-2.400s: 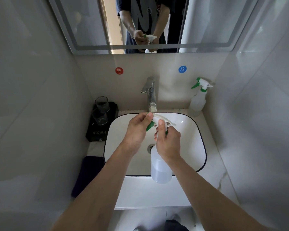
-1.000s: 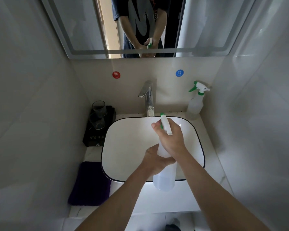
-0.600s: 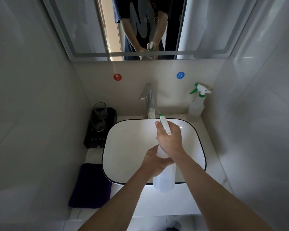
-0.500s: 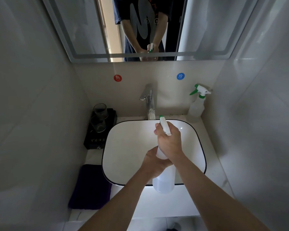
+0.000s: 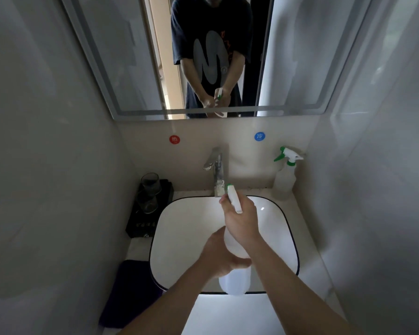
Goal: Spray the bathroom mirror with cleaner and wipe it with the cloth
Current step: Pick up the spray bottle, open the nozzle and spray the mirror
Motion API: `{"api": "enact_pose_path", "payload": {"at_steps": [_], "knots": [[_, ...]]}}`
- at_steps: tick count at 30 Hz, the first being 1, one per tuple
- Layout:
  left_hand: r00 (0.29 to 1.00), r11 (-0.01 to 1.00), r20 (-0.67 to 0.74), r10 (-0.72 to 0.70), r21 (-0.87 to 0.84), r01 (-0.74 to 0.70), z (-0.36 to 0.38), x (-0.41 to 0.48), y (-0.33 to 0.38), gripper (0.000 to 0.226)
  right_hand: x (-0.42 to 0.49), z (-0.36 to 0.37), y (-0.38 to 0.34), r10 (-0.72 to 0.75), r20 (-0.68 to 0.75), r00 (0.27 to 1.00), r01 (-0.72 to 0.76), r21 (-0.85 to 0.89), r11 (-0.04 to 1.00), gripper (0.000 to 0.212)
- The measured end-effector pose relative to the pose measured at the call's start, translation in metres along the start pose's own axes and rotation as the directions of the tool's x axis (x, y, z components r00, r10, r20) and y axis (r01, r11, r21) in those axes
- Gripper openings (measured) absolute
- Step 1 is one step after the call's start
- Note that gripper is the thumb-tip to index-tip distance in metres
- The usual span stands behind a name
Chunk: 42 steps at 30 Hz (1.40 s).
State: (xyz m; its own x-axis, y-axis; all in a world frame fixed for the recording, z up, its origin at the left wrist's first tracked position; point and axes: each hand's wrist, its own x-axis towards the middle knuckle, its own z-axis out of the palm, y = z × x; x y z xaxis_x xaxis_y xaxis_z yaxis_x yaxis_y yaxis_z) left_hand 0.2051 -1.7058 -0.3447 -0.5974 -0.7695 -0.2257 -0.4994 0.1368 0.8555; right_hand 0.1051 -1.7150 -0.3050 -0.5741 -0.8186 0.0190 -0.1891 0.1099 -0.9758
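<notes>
My right hand [image 5: 241, 223] grips the spray bottle [image 5: 235, 269] head, left hand [image 5: 219, 257] wraps its body; I'd raise the nozzle toward the mirror [image 5: 300, 56] at upper frame before squeezing.

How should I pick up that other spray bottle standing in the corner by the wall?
Grip the white spray bottle with the green trigger at its thin neck, just under the head. Come from the front left, over the white basin, because walls close in behind it and on its right. It stands upright, so lift it straight up.
</notes>
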Motion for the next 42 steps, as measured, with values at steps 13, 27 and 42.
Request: {"api": "enact_pose_path", "payload": {"at_steps": [13,27,42], "knots": [[0.96,0.968,-0.172,0.219,-0.088,-0.237,-0.06,0.011,0.077,0.068,0.031,-0.006,-0.1,-0.28,0.036,0.959,0.28,-0.012,0.96,0.051],[0.954,0.964,-0.156,0.256,-0.027,-0.264,-0.043,0.012,0.122,0.068,0.035,-0.044,-0.115,-0.329,-0.194,0.924,0.311,-0.117,0.943,0.05],[0.958,0.956,-0.012,0.285,0.08,-0.283,0.0,0.025,0.171,0.065,0.049,-0.119,-0.121,-0.235,-0.159,0.959,0.239,0.003,0.971,0.063]]}}
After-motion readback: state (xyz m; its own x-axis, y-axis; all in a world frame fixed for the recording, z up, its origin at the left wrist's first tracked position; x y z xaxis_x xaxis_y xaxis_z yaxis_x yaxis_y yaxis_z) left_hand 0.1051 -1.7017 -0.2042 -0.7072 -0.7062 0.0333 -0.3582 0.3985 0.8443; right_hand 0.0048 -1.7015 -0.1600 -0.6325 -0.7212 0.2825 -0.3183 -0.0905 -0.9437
